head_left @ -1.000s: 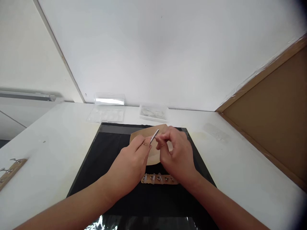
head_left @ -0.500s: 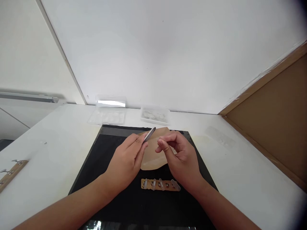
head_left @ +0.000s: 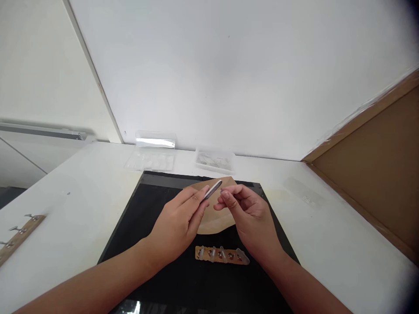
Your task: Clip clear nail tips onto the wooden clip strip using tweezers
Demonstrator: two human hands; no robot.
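My left hand [head_left: 180, 218] is closed on a slim, flat file-like stick [head_left: 213, 190], pale on one face and dark along the edge, which points up to the right. Close to its tip, my right hand [head_left: 250, 213] pinches thumb and forefinger together; what lies between them is too small to make out. Beneath both hands a brown paper sheet [head_left: 212, 222] rests on the black mat [head_left: 163, 288]. Nearer to me lies a small wooden strip [head_left: 225, 256] with round metal pieces and several clear nail-shaped tips on it.
At the back stand an open clear case [head_left: 153, 159] and a translucent box [head_left: 215, 160] of clear pieces. A wooden strip [head_left: 21, 235] with metal stands lies left; a clear sheet [head_left: 303, 192] lies right. A brown-edged board rises at right.
The stick in my left hand has turned flatter and its tip is closer to my right fingertips. The whole view has shifted slightly.
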